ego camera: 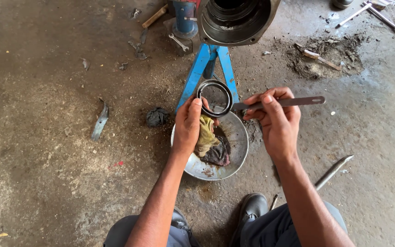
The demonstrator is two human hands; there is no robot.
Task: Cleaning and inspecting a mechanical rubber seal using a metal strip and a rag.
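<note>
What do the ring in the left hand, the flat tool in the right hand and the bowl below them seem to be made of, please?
Ring: dark, probably metal or rubber-faced; the look leaves it open. Flat tool: dull grey metal, seemingly steel, with a hole at its end. Bowl: thin silvery metal, stained, with a faint sheen.
</note>
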